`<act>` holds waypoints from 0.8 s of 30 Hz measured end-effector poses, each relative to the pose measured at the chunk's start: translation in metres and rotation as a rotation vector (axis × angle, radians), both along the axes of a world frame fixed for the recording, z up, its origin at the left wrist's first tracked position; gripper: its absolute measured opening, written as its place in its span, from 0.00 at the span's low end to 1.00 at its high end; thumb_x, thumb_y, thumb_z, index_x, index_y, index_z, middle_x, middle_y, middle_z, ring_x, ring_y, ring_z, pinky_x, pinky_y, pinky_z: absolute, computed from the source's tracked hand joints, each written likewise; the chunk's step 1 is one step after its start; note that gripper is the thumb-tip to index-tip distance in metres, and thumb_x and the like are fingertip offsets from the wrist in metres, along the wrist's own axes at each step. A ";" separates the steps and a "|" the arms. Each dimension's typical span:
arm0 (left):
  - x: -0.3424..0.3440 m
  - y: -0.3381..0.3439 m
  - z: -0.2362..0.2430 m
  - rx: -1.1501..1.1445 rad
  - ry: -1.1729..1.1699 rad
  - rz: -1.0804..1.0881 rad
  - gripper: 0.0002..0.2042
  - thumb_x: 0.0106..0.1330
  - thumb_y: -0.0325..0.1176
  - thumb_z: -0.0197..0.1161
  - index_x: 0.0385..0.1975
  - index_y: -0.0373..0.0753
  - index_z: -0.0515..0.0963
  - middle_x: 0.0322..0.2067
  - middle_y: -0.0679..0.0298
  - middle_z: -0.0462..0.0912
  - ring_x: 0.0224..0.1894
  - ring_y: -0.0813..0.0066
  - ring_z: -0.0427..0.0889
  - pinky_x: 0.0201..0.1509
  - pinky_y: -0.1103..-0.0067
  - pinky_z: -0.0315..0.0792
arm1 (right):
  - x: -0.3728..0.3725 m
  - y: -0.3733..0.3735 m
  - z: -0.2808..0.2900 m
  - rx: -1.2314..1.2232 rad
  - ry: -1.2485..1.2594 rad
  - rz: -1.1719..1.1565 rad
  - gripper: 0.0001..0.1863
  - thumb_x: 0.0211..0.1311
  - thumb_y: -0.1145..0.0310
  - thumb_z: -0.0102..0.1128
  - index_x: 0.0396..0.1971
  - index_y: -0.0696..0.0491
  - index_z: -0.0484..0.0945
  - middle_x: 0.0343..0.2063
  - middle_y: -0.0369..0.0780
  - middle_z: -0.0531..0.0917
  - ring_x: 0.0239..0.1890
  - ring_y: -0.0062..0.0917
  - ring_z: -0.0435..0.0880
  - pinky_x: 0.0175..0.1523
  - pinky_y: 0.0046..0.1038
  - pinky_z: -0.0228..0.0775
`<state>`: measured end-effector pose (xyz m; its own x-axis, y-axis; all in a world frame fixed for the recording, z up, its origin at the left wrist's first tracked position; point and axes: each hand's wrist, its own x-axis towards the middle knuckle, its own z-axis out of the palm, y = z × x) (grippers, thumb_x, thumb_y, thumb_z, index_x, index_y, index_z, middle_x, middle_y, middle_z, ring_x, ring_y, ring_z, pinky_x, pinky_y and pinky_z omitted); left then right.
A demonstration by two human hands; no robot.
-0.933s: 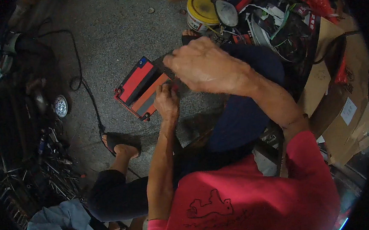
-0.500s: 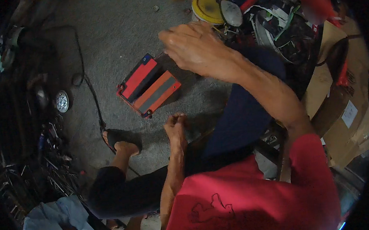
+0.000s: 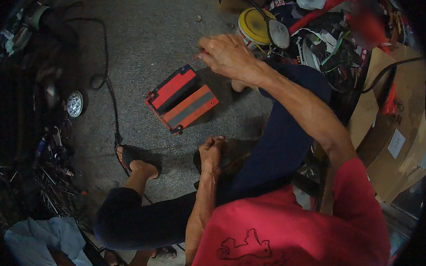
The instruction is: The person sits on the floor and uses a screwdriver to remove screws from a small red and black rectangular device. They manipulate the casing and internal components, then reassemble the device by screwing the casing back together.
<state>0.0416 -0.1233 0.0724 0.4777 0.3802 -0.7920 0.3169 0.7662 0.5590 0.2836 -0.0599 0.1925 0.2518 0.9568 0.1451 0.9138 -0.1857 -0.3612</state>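
Note:
A boxy red, orange and black block (image 3: 181,103), which looks like a battery, rests on the floor ahead of me. It has a dark gap between its two halves and dark fittings at the corners. Just beyond its far right corner, my right hand (image 3: 230,57) is closed in a pinch. From those fingertips a thin reddish strand (image 3: 197,58) sticks out toward the block; whether it joins the block I cannot tell. My left hand (image 3: 211,153) is apart from the block, on its near side, with fingers curled together; anything inside them is hidden.
At the left lie a dark cable (image 3: 108,81), a round lamp (image 3: 75,104) and a heap of tools (image 3: 53,179). To the right are a yellow-lidded bucket (image 3: 255,25), piled clutter and cardboard (image 3: 393,135). Another person's grey-blue clothing (image 3: 45,248) shows at lower left.
The whole view has shifted, so the block appears slightly farther right and lower. My right hand's fingers now point more toward the block's far corner. My left hand stays curled on its near side.

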 end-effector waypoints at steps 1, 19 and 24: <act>0.000 -0.001 -0.001 -0.014 -0.020 0.047 0.05 0.61 0.32 0.63 0.27 0.37 0.78 0.25 0.67 0.78 0.23 0.79 0.74 0.28 0.81 0.70 | 0.000 0.000 -0.002 0.008 -0.005 -0.006 0.09 0.57 0.67 0.55 0.29 0.59 0.73 0.28 0.50 0.79 0.35 0.48 0.79 0.40 0.47 0.69; 0.003 -0.004 -0.006 -0.032 -0.015 0.046 0.05 0.60 0.30 0.64 0.30 0.35 0.79 0.22 0.67 0.77 0.21 0.79 0.72 0.25 0.79 0.68 | 0.000 -0.005 0.008 -0.060 0.029 -0.043 0.10 0.59 0.66 0.54 0.32 0.58 0.73 0.29 0.51 0.79 0.35 0.49 0.79 0.42 0.48 0.69; 0.001 -0.002 -0.010 -0.050 -0.005 0.036 0.06 0.60 0.30 0.64 0.31 0.35 0.78 0.23 0.67 0.77 0.24 0.79 0.74 0.27 0.80 0.70 | 0.001 -0.005 0.005 -0.031 0.023 -0.032 0.10 0.58 0.66 0.54 0.32 0.58 0.73 0.29 0.51 0.79 0.35 0.49 0.79 0.41 0.48 0.69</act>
<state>0.0429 -0.1257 0.0625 0.4686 0.3568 -0.8082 0.2862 0.8042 0.5209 0.2849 -0.0654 0.1972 0.2850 0.9523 0.1091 0.8989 -0.2260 -0.3754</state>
